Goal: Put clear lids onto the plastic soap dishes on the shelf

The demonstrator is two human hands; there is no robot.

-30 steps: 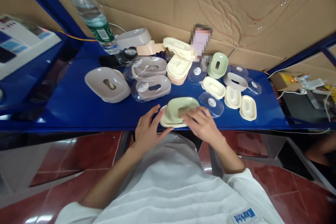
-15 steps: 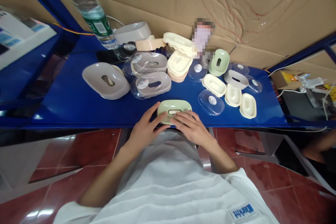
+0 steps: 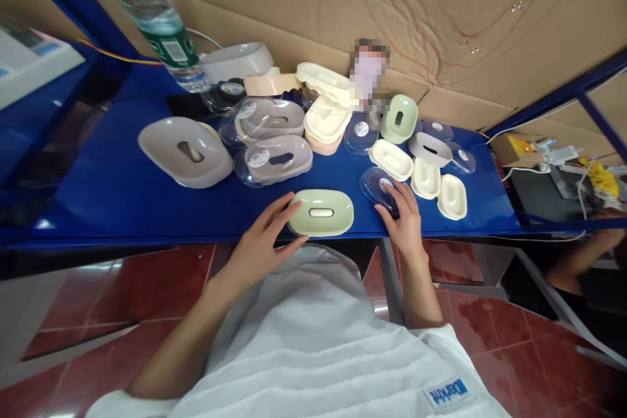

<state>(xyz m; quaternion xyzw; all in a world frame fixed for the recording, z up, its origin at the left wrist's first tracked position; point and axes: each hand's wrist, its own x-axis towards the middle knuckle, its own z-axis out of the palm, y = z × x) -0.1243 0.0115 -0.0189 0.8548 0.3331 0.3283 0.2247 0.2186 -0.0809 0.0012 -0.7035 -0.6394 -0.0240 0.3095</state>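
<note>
Resting at the near edge of the blue shelf point(image 3: 122, 196), the green dish point(image 3: 321, 213) lies flat with its slot facing up; the left hand point(image 3: 262, 241) touches its left end, fingers spread and loose, not gripping it; the right hand point(image 3: 402, 219) is off to the right, apart from the green dish, with its fingertips point(image 3: 392, 191) on a clear lid point(image 3: 376, 183); the fingers curl a little over the lid, but it is hard to see if they pinch it or just rest on it.

Just past the clear lid lie three cream trays point(image 3: 425, 177), side by side; behind them sits a grey piece point(image 3: 430, 148) and a small green piece point(image 3: 398, 119) that leans up against the back.

On the left of the shelf sits a big grey dish point(image 3: 185, 151); next to it are two grey dishes under clear covers point(image 3: 272, 158); behind those is a stack of cream pieces point(image 3: 326, 121) and a peach one point(image 3: 270, 83); a water bottle point(image 3: 157, 16) stands at the back left, tilted in this view.

Brown cardboard point(image 3: 441, 13) lines the wall behind the shelf; the floor below has red tiles point(image 3: 147, 287); another person's arm point(image 3: 578, 264) shows at the far right edge.
</note>
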